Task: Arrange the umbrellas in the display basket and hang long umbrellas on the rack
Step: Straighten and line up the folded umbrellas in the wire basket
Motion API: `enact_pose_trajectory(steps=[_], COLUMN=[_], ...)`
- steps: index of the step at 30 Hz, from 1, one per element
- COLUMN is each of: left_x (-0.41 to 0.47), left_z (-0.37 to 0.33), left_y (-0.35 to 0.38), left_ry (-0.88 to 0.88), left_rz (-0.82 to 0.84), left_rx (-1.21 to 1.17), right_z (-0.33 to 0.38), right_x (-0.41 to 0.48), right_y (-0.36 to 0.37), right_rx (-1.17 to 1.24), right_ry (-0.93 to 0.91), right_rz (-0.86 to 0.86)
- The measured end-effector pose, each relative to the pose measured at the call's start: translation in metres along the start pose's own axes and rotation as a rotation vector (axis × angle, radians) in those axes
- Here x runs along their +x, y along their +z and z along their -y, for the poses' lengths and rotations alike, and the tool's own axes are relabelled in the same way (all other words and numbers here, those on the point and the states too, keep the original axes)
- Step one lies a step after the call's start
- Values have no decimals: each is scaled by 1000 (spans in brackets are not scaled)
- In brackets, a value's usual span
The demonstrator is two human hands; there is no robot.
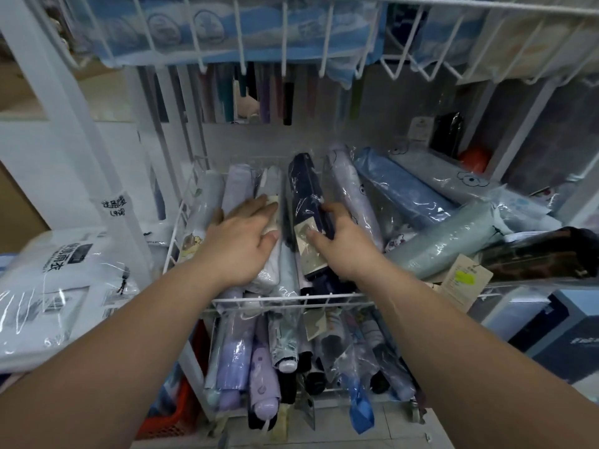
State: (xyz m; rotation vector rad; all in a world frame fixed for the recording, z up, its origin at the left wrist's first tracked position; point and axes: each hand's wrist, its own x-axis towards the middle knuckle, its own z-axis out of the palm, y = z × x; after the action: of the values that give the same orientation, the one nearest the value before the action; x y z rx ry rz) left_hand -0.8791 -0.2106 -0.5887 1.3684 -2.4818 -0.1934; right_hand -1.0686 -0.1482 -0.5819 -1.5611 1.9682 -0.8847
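**Far left:** bagged raincoat packets (pixel 48 286) are stacked on a shelf beside the rack and play no part in the task.

**Centre left:** my left hand (pixel 243 238) lies palm down, fingers nearly straight, on the pale umbrellas (pixel 236 189) lined up lengthwise at the left end of the display basket (pixel 285 299). It grasps nothing. I judge that the flat pressure holds that row in place while a neighbour goes in.

**Centre:** my right hand (pixel 340 244) is curled round the navy umbrella (pixel 308 189), thumb on its paper tag and fingers wrapped over the far side. The umbrella lies parallel to the sorted row and just beside it, apparently so that it can be seated in the gap.

**Right:** a lilac umbrella (pixel 350 189), a blue umbrella (pixel 398 186) and a pale green umbrella (pixel 453 241) lie askew and overlapping, not yet aligned.

**Behind:** long umbrellas (pixel 287 102) hang from the rack.

**Below the front rim:** more folded umbrellas (pixel 233 361) lie with handles outward.
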Motion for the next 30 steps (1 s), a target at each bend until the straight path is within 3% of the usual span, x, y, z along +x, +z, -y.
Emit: enact_pose_trajectory(steps=[10,20,26,30], left_x=[-3,-3,-3,-4], left_z=[-3,-6,-7,-7], left_y=[4,4,6,6], left_ry=[-34,-38,-36,-25], left_rz=[-57,-49,-34,-23], left_rx=[-16,8,35,48], right_z=[9,2,5,20], right_x=[12,4,-2,18], right_y=[0,-4,-17,-18], right_rx=[-84,-316,-267,-165], right_ry=[-1,-68,19,-66], right_rz=[22,58,184,58])
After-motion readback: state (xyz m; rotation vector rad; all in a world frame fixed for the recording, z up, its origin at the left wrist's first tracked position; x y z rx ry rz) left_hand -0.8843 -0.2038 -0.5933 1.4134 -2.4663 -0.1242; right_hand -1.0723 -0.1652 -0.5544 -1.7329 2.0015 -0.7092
